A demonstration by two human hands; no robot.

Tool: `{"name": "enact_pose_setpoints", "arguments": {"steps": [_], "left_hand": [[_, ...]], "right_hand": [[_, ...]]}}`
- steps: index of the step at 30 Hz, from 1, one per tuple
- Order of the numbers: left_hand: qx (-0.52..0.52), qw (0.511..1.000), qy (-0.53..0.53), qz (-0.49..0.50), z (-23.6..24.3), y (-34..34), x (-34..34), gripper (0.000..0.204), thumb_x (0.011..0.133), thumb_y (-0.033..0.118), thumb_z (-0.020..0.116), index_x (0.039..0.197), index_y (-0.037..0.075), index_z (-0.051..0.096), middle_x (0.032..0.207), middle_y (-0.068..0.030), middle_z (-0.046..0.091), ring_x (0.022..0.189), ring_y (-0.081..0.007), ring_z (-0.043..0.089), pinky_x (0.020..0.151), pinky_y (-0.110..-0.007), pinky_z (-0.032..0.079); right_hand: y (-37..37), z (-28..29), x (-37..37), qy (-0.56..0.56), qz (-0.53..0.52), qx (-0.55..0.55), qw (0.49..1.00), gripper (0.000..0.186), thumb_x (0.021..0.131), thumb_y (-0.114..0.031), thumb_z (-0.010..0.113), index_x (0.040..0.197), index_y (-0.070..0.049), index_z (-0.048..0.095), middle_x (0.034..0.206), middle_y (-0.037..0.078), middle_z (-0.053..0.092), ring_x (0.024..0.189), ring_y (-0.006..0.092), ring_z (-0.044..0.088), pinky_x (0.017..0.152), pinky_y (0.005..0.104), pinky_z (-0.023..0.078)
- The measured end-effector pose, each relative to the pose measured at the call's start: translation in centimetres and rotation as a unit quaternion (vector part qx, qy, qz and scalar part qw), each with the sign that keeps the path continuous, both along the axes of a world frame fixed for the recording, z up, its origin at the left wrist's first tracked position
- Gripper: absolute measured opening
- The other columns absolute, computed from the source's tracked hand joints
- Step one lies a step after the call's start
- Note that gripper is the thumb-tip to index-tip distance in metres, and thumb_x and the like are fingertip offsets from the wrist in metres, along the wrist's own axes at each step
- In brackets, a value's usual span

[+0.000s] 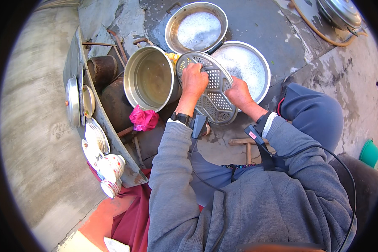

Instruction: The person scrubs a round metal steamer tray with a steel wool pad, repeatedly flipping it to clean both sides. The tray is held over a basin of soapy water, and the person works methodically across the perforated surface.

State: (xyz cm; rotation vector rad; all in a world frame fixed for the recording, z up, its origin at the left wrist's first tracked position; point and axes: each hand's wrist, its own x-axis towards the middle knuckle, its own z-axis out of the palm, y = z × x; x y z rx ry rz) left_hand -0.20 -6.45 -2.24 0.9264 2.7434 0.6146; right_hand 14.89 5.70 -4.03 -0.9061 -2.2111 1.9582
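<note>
A round perforated metal steamer tray is held tilted between the two pots nearest me. My left hand has its fingers curled onto the tray's upper middle; what is under the fingertips is hidden. My right hand grips the tray's right rim. To the left stands a deep metal pot of murky water, with a crumpled pink cloth or bag below it. A basin of foamy water sits behind the tray on the right, and another foamy pan is farther back.
A slanted stone slab at left carries lids, stacked plates and flowered bowls. A lidded pot and hose lie at back right, a green plastic basin at right, a small wooden stool below the tray.
</note>
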Motion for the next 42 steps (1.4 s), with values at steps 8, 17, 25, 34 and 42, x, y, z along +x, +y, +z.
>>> {"name": "enact_pose_setpoints", "arguments": {"steps": [8,17,25,34,42], "left_hand": [[0.087,0.996,0.002,-0.015,0.2,2.7,2.0,0.016,0.075,0.007,0.063,0.087,0.004,0.074,0.091,-0.0171,0.069,0.087,-0.0397,0.066,0.078,-0.05,0.053],[0.011,0.998,-0.001,0.056,-0.1,1.4,0.8,0.016,0.076,0.008,0.062,0.086,0.004,0.074,0.096,-0.0183,0.069,0.088,-0.0405,0.066,0.08,-0.051,0.052],[0.126,0.992,0.002,-0.002,0.3,2.5,2.4,0.013,0.074,0.006,0.064,0.082,0.005,0.073,0.091,-0.017,0.069,0.085,-0.04,0.066,0.076,-0.05,0.053],[0.138,0.987,0.062,0.049,1.0,2.5,-0.9,0.013,0.074,0.012,0.065,0.082,0.005,0.074,0.086,-0.0169,0.068,0.082,-0.0381,0.066,0.074,-0.047,0.053],[0.081,0.984,-0.023,0.155,1.2,2.5,-3.0,0.026,0.073,0.02,0.072,0.094,0.005,0.077,0.097,-0.0126,0.073,0.091,-0.0295,0.069,0.087,-0.038,0.053]], "right_hand": [[-0.1,-0.2,0.1,-0.002,0.006,0.024,1.0,0.026,0.08,-0.011,0.073,0.104,-0.003,0.07,0.093,0.024,0.071,0.09,0.0414,0.07,0.079,0.0433,0.055],[-0.1,-0.6,0.0,-0.009,0.002,0.008,1.0,0.023,0.079,-0.008,0.07,0.102,-0.001,0.069,0.093,0.026,0.07,0.09,0.0433,0.069,0.078,0.0443,0.054],[0.1,-0.5,0.0,-0.004,0.01,0.021,1.0,0.024,0.079,-0.01,0.073,0.101,-0.002,0.07,0.092,0.024,0.072,0.09,0.0401,0.071,0.078,0.0422,0.054],[-0.1,0.0,-0.3,-0.008,0.014,0.008,1.0,0.026,0.081,-0.017,0.075,0.101,-0.002,0.07,0.093,0.024,0.072,0.091,0.0405,0.07,0.079,0.0416,0.054],[0.0,-0.2,-0.4,-0.037,0.028,0.027,0.999,0.034,0.075,0.003,0.063,0.108,0.002,0.068,0.092,0.018,0.074,0.086,0.023,0.071,0.08,0.0348,0.053]]}}
